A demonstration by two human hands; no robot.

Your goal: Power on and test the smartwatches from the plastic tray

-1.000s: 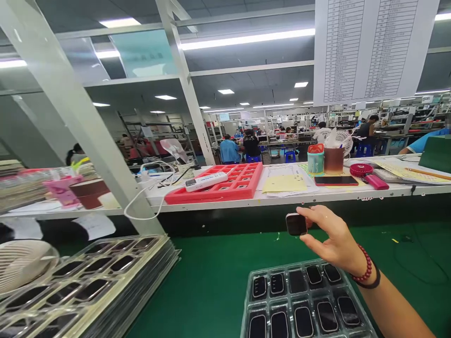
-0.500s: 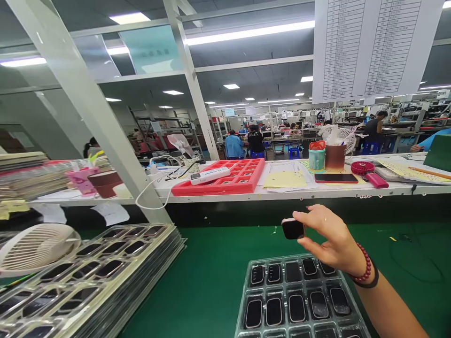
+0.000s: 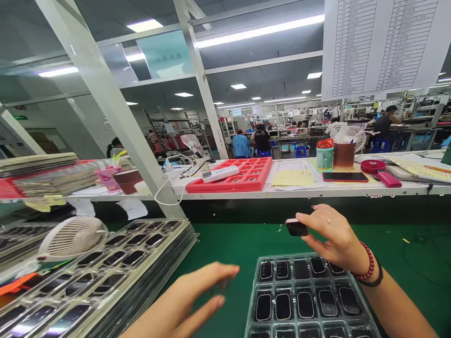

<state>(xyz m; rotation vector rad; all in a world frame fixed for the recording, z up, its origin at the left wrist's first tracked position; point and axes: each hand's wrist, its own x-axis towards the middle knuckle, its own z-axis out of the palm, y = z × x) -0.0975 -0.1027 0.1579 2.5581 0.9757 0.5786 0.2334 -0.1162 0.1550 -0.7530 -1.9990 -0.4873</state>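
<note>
My right hand (image 3: pixel 331 234) pinches a small dark watch-like device (image 3: pixel 296 227) by its edge, held above the far side of a clear plastic tray (image 3: pixel 251 300). Similar rectangular devices fill many of the tray's pockets, and one of them (image 3: pixel 305 305) sits in its second row. Thumb and fingers apart, my left hand (image 3: pixel 197 295) hangs over the green mat (image 3: pixel 225 249), between that tray and a tall stack of clear trays (image 3: pixel 165 263) at the left. More dark-screened devices lie in the top tray of the stack.
A white fan (image 3: pixel 75 237) stands behind the stack. On the white shelf (image 3: pixel 225 194) are a red divided tray (image 3: pixel 246 180), papers, a phone (image 3: pixel 345 177) and cups. A slanted white post (image 3: pixel 141 159) rises at the left. Several people sit in the background.
My left hand has come into view from the bottom. The view has swung a little left. The device in my right hand has tilted, so its screen looks narrower.
</note>
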